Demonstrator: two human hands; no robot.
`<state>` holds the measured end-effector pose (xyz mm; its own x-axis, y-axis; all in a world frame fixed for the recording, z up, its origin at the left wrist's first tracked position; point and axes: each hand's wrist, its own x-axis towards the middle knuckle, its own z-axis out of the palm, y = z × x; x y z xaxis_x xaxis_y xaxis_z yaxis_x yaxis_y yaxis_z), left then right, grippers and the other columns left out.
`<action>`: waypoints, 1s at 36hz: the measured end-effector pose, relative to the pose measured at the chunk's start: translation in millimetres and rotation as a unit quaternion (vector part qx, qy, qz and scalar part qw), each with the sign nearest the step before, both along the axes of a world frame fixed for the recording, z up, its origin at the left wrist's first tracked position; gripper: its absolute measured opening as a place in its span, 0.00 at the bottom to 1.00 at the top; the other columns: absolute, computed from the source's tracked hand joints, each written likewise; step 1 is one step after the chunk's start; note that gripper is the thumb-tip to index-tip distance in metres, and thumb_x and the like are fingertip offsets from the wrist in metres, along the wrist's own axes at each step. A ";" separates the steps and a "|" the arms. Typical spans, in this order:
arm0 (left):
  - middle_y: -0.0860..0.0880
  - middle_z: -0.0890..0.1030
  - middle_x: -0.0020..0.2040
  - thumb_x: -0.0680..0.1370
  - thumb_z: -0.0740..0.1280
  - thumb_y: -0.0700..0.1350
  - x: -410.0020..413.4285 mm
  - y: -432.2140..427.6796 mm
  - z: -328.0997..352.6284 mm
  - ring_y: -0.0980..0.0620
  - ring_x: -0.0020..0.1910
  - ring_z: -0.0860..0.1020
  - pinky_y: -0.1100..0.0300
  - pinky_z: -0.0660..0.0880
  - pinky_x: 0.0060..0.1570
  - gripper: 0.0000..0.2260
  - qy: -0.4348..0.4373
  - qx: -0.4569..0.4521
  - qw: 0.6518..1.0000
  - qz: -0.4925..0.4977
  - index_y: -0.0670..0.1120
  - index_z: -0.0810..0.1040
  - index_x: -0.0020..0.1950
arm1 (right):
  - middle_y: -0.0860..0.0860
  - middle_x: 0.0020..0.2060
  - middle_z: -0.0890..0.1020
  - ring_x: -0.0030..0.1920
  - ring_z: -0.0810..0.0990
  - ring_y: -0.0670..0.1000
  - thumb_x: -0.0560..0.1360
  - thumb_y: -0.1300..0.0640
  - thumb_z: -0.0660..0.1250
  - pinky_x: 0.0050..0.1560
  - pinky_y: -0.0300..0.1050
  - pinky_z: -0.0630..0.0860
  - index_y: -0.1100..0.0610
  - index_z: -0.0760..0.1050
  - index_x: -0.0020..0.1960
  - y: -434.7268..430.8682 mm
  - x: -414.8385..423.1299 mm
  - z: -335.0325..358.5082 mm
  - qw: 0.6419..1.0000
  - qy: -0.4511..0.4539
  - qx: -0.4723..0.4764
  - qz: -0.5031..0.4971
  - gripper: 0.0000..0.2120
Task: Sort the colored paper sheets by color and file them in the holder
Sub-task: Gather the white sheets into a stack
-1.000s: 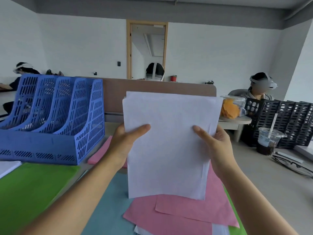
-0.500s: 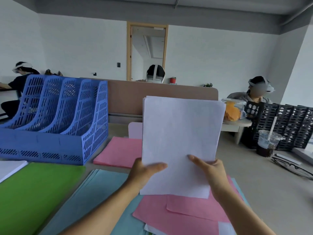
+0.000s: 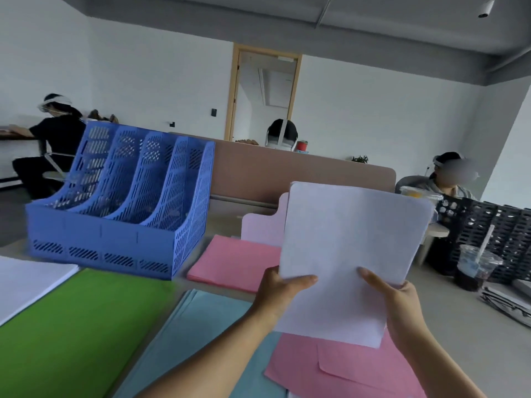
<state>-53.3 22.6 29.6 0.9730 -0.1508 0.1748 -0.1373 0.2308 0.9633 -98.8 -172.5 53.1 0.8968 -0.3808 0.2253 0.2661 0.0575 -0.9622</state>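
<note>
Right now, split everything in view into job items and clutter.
Job: white sheets (held), blue holder, green stack, light-blue stack, pink stack, loose pink sheets, white pile.
Lying about: iced drink cup, black crates.

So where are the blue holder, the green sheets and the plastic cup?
blue holder [image 3: 115, 237], head view, front wall.
green sheets [image 3: 71, 334], head view, top sheet's middle.
plastic cup [image 3: 474, 268], head view, cup's side.

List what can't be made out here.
Head view only.
Hidden: slot floors of the blue holder, behind its front wall.
Unclear: how many white sheets; they cover fingers of the left hand and right hand.
Cut off: green sheets, by left and bottom edges.
</note>
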 end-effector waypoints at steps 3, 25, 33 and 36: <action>0.49 0.86 0.46 0.68 0.77 0.38 -0.1 2.7 -1.9 0.52 0.46 0.84 0.61 0.80 0.49 0.10 0.011 0.008 1.000 0.000 0.43 0.85 0.48 | 0.58 0.42 0.86 0.38 0.85 0.56 0.47 0.47 0.83 0.41 0.47 0.80 0.63 0.83 0.46 2.3 1.7 4.1 1.000 0.005 -0.011 -0.002 0.33; 0.50 0.81 0.42 0.72 0.66 0.43 -43.0 319.2 105.9 0.49 0.41 0.80 0.58 0.73 0.39 0.07 -0.026 0.149 0.923 0.353 0.51 0.79 0.49 | 0.49 0.36 0.78 0.36 0.75 0.49 0.73 0.62 0.65 0.38 0.39 0.69 0.55 0.72 0.43 305.0 63.0 69.7 0.968 -0.035 0.059 0.243 0.04; 0.51 0.77 0.31 0.71 0.69 0.40 -79.8 458.8 102.2 0.52 0.30 0.74 0.64 0.68 0.33 0.08 0.056 0.269 0.845 0.460 0.48 0.77 0.32 | 0.57 0.36 0.74 0.36 0.73 0.55 0.72 0.62 0.66 0.34 0.47 0.74 0.57 0.71 0.43 445.7 51.7 22.1 0.918 0.158 0.074 0.357 0.05; 0.48 0.78 0.34 0.70 0.71 0.40 -81.0 494.6 81.4 0.48 0.35 0.76 0.61 0.69 0.37 0.05 0.112 0.326 0.806 0.481 0.45 0.78 0.35 | 0.57 0.37 0.78 0.36 0.77 0.57 0.74 0.63 0.67 0.41 0.53 0.81 0.61 0.75 0.42 479.8 41.5 0.3 0.889 0.250 0.081 0.375 0.03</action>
<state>-134.3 517.2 111.0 0.6911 0.7032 0.1669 0.2434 -0.4439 0.8624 -57.3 307.3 53.4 0.8846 0.3762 -0.2756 -0.3640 0.1875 -0.9123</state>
